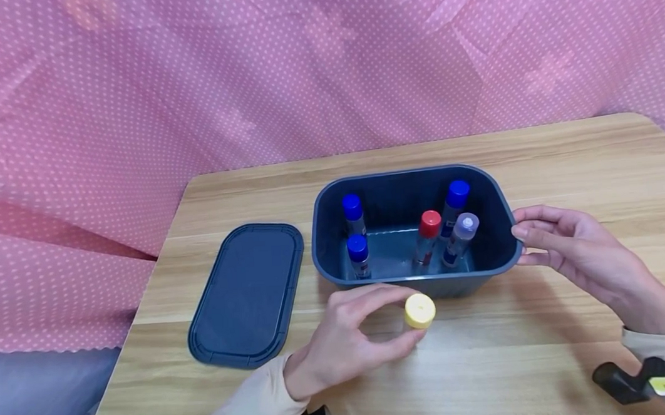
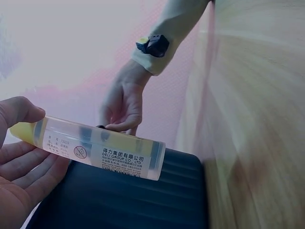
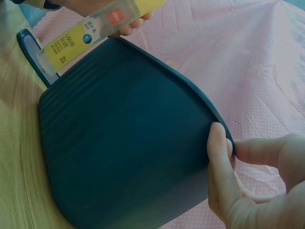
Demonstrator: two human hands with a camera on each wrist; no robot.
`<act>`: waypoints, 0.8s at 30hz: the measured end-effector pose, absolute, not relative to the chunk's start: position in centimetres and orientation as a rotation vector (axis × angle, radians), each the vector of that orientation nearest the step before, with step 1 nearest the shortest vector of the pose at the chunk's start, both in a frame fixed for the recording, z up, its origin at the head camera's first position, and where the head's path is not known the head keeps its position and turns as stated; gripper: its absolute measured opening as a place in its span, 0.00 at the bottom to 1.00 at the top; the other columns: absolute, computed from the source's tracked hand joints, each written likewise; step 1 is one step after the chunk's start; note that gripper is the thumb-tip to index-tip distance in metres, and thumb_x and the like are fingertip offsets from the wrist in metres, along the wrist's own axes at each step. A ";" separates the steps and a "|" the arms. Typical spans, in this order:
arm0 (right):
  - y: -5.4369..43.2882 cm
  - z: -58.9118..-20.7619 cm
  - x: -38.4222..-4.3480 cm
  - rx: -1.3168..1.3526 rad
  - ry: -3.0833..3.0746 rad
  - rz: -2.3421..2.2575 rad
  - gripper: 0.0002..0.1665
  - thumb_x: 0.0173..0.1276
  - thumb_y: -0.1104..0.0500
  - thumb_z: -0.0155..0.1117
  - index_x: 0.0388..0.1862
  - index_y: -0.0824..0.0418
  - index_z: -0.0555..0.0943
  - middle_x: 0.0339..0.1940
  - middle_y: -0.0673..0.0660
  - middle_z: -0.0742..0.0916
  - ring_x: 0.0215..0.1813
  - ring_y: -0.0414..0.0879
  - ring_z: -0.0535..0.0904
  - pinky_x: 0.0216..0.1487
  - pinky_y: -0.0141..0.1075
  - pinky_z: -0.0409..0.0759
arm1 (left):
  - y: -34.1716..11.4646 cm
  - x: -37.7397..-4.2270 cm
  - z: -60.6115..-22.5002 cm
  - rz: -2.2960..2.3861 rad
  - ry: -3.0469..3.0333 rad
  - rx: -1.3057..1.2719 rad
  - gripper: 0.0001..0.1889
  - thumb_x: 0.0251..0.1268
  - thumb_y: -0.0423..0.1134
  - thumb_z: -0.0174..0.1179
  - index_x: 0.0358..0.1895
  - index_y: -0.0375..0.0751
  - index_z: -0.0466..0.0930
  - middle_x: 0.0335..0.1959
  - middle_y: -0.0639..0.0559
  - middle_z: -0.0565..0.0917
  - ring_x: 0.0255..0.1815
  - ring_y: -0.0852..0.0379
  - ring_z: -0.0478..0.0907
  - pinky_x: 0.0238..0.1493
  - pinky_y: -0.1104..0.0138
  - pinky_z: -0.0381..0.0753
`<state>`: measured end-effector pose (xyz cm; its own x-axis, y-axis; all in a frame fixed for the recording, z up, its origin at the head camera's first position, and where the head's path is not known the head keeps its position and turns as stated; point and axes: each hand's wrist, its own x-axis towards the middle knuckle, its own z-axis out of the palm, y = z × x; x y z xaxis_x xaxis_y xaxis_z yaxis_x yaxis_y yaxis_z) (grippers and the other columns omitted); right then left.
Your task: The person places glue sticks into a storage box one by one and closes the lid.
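Note:
In the head view my left hand (image 1: 353, 341) pinches a yellow-capped liquid glue bottle (image 1: 419, 311) by its cap end, in front of a dark blue bin (image 1: 410, 287). The left wrist view shows the clear, labelled body of this glue bottle (image 2: 105, 148) pointing away from the palm. My right hand (image 1: 580, 251) grips the bin's right rim between thumb and fingers, as the right wrist view also shows. Inside the bin stand several bottles: blue-capped ones (image 1: 352, 206) at left and back right, a red-capped one (image 1: 430, 224), and one with a clear cap (image 1: 466, 225).
A dark blue lid (image 1: 247, 296) lies flat on the wooden table (image 1: 488, 368) left of the bin. Behind the table hangs a pink dotted cloth (image 1: 303, 77). Dark devices are strapped at both wrists, the right one (image 1: 646, 380) plainly visible.

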<state>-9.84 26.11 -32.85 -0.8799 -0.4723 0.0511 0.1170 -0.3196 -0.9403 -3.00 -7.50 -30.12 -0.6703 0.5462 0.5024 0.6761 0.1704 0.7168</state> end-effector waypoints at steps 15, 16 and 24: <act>26.1 -33.1 -9.7 -0.466 1.538 -2.248 0.17 0.74 0.77 0.40 0.52 0.70 0.75 0.45 0.59 0.84 0.44 0.50 0.85 0.46 0.41 0.84 | -7.2 -3.4 -28.4 -1.476 -2.221 -1.261 0.21 0.48 0.28 0.72 0.50 0.33 0.81 0.45 0.45 0.86 0.47 0.60 0.83 0.51 0.69 0.80; 26.1 -33.1 -9.7 -0.469 1.535 -2.249 0.17 0.74 0.77 0.40 0.52 0.70 0.75 0.45 0.59 0.84 0.44 0.50 0.85 0.46 0.41 0.84 | -7.2 -3.4 -28.2 -1.471 -2.211 -1.265 0.21 0.48 0.28 0.72 0.49 0.33 0.81 0.45 0.45 0.86 0.47 0.60 0.83 0.51 0.69 0.80; 26.1 -33.3 -9.7 -0.492 1.515 -2.272 0.18 0.73 0.77 0.39 0.53 0.71 0.75 0.45 0.60 0.84 0.44 0.50 0.84 0.46 0.41 0.84 | -7.1 -3.7 -27.3 -1.434 -2.126 -1.281 0.21 0.46 0.27 0.72 0.47 0.31 0.81 0.43 0.44 0.86 0.45 0.58 0.83 0.51 0.67 0.81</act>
